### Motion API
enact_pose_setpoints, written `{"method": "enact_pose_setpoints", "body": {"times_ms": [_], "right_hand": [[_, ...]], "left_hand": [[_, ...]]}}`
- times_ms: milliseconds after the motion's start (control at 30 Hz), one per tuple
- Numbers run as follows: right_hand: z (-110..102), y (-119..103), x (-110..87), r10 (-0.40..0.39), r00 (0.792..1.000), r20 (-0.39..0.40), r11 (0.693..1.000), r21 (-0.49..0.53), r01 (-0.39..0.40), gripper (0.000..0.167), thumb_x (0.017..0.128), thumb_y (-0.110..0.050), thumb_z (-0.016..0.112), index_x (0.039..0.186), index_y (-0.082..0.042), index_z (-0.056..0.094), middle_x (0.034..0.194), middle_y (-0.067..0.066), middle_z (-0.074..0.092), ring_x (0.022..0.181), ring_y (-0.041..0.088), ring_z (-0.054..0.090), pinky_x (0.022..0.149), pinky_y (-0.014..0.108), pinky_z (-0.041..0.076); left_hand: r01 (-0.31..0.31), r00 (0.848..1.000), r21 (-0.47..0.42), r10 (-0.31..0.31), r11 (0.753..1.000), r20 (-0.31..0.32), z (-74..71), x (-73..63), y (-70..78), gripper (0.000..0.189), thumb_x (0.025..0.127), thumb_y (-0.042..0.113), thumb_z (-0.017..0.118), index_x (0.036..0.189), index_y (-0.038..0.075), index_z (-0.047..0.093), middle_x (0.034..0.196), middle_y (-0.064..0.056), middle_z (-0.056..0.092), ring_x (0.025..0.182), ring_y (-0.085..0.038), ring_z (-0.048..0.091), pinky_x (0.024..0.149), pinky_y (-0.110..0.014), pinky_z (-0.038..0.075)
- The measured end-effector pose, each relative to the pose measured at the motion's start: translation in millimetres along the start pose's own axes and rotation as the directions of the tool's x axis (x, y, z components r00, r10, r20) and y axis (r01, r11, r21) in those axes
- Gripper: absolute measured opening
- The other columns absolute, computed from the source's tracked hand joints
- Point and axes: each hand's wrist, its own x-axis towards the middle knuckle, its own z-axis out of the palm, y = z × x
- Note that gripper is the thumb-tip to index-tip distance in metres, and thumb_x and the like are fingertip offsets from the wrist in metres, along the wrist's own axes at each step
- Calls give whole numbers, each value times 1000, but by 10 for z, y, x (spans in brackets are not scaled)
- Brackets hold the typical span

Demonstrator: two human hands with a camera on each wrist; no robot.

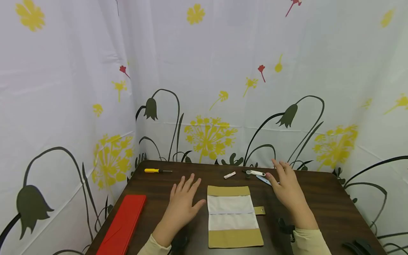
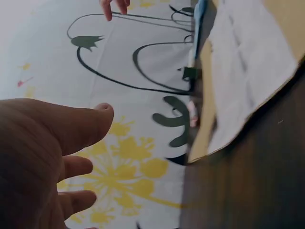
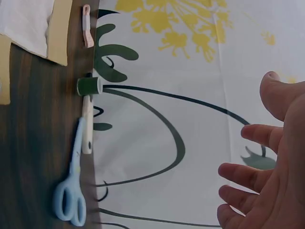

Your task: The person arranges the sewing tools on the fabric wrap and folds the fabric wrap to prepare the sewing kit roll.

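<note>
A khaki fabric pouch [image 1: 234,239] with a white lining lies unfolded on the dark table, its snap strap [image 1: 259,210] sticking out to the right. Left of it, my left hand [image 1: 182,207] hovers with fingers spread and holds nothing. My right hand [image 1: 290,191] is raised on the pouch's other side, palm empty and fingers extended. Nearest to it are light blue scissors [image 3: 71,200]. Beside their blades lies a slim white-handled tool [image 3: 88,129], its far end hidden behind a green thread spool [image 3: 88,86]. A small pinkish bundle of cord [image 3: 86,26] lies further left.
A yellow-handled screwdriver [image 1: 152,170] lies at the table's back left. A long red case [image 1: 122,223] runs along the left edge. Some black object [image 1: 363,246] sits at the front right. A flower-print curtain [image 1: 204,71] hangs behind the table.
</note>
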Motion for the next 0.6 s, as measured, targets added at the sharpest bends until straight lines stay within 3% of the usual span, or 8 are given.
{"method": "enact_pose_setpoints", "body": {"times_ms": [167,367,467,600], "right_hand": [[71,79,-12,43,999,-13,996,79,-41,69,114,-47,54,168,-7,37,163,33,37,152,58,34,117,78,35],[140,90,-32,141,989,-53,968,218,-127,64,116,-49,48,161,-4,47,156,29,47,150,53,42,119,74,35],[209,-5,23,178,983,-43,943,291,-158,59,115,-48,50,157,-5,51,154,25,51,149,48,47,120,69,37],[372,-157,190,156,988,3,931,334,-148,54,115,-46,54,152,-7,56,149,22,58,140,43,58,114,63,47]], "left_hand": [[-54,992,-72,62,996,114,189,-18,-54,76,100,44,79,164,16,50,178,-15,35,164,-51,28,129,-75,22],[-94,957,-172,137,981,256,378,16,-98,81,99,44,81,165,11,48,180,-14,30,166,-48,25,132,-69,24],[-100,944,-191,154,976,292,452,52,-105,84,98,46,81,165,9,47,181,-14,27,167,-46,24,132,-67,24],[-110,936,-202,170,973,309,546,111,-118,88,95,47,83,164,5,47,181,-15,27,167,-46,25,132,-68,24]]}}
